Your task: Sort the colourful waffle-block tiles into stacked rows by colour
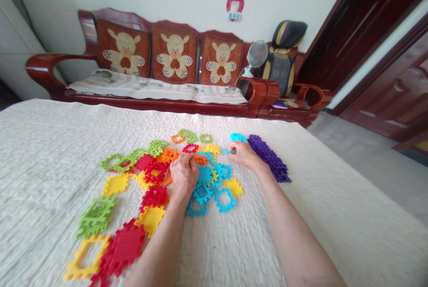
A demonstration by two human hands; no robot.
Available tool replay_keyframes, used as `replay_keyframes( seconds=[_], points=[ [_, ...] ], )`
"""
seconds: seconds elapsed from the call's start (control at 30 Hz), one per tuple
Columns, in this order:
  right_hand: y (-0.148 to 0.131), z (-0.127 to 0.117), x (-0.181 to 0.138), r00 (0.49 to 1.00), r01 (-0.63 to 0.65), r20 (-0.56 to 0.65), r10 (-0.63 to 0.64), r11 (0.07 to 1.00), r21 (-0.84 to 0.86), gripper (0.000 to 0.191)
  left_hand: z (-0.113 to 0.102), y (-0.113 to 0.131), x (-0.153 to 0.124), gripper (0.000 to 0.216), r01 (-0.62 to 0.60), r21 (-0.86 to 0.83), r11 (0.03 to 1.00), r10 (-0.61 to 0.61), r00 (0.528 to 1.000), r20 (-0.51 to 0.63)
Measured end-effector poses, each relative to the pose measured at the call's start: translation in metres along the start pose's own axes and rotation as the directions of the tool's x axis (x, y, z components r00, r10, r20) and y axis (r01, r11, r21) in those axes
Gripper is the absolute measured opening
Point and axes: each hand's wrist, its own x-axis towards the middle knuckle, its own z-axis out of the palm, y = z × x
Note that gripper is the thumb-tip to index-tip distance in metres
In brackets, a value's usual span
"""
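My right hand (246, 155) pinches a light blue interlocking plastic tile (228, 151), just in front of a small light blue stack (238, 137). To its right runs a long row of purple tiles (269, 157). My left hand (184, 173) is closed with curled fingers over the middle of the loose pile; whatever its fingers hold is hidden. Beside it lie several light blue tiles (204, 175) on the right and red tiles (156, 172) on the left. Orange tiles (170, 155) and a yellow tile (233, 187) are also close by.
More tiles spread toward the near left: a green group (96, 216), a yellow frame (87, 258) and a large red tile (129, 247). A white textured cloth (53, 157) covers the table. Beyond stand a wooden sofa (167, 106) with bear cushions and a small fan (257, 54).
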Motion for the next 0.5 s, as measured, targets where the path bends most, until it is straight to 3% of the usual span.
replay_keyframes(
  seconds=[0.23,0.33,0.5],
  points=[
    [0.005,-0.007,-0.005,0.973,-0.049,0.229,0.039,0.998,0.038,0.022,0.000,-0.001,0.000,0.029,-0.007,0.008,1.000,0.007,1.000,-0.007],
    [0.001,-0.004,-0.004,0.970,-0.159,0.180,0.162,0.987,-0.030,0.024,0.000,-0.001,0.000,0.029,-0.011,0.015,1.000,0.011,1.000,-0.012],
    [-0.023,0.010,-0.006,0.934,-0.339,0.046,0.355,0.919,-0.201,0.051,0.001,-0.002,0.000,0.030,-0.024,0.023,0.999,0.025,0.999,-0.022]
  ],
)
